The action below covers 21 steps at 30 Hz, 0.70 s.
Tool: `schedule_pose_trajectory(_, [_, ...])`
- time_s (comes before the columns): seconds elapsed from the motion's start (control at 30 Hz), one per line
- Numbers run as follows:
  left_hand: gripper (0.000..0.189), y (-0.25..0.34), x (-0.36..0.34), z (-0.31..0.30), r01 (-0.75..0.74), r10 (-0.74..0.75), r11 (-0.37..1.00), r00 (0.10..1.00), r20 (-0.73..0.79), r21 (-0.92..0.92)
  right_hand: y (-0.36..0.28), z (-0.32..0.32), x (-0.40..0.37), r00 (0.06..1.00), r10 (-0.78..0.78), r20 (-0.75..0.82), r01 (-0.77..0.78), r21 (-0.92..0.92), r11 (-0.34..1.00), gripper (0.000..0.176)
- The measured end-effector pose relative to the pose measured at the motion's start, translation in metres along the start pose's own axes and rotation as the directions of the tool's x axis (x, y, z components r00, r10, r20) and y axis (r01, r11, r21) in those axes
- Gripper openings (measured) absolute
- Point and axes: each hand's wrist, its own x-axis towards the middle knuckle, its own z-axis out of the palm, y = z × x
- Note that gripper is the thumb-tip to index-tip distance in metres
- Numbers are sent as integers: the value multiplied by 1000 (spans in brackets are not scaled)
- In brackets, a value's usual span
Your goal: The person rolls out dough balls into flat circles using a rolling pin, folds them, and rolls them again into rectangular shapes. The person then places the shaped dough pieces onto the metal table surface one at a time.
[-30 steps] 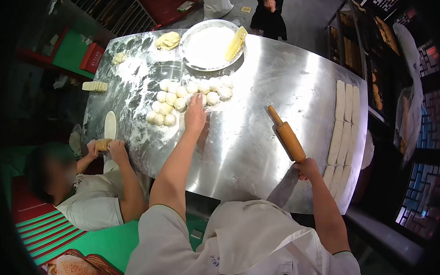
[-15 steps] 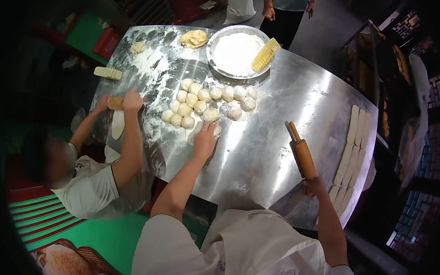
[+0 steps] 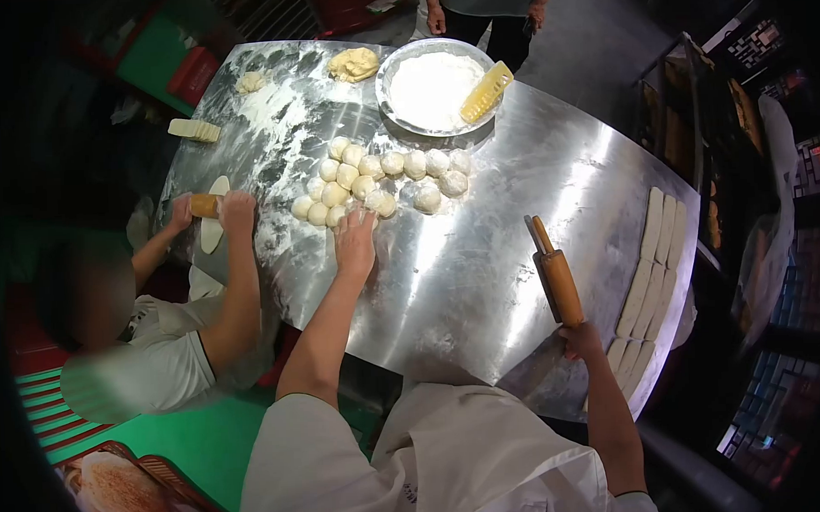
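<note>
My left hand (image 3: 354, 244) reaches to the near edge of a cluster of floured dough balls (image 3: 416, 164), palm down. Its fingers are stretched out and slightly apart, touching or just beside the nearest balls; what lies under the fingertips is partly hidden. Low on the right, my right hand (image 3: 579, 340) is closed around the near handle of a wooden rolling pin (image 3: 561, 287). The pin points away from me, tilted above the steel table (image 3: 483, 289), its far handle free.
At the back stands a metal bowl (image 3: 382, 99) of flour with a yellow scoop (image 3: 486, 93) in it. Dough strips (image 3: 644, 288) line the right edge. Left, a co-worker's hands (image 3: 237, 212) roll a flat dough piece (image 3: 212, 236). A yellow dough lump (image 3: 353, 65) lies behind.
My left hand has moved left and forward, from a pale dough piece by the cluster's near side to the balls. The right hand keeps the rolling pin. The co-worker's pin has moved along the dough.
</note>
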Motion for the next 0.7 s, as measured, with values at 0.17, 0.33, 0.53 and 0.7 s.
schedule_pose_trajectory(0.17, [40,42,29,-45,30,-22,998,993,118,-63,-6,1,-7,997,-27,-67,20,-89,996,31])
schedule_pose_trajectory(0.33, [45,105,77,-15,-140,158,945,987,38,-297,5,1,5,999,20,-25,-20,-2,1000,33])
schedule_pose_trajectory(0.53, [50,142,117,25,-559,564,826,818,112,-77,0,1,3,997,49,-53,-56,-140,989,35])
schedule_pose_trajectory(0.7, [49,118,133,11,-558,521,829,747,413,-35,-7,-4,-4,997,68,-28,-71,-117,991,36])
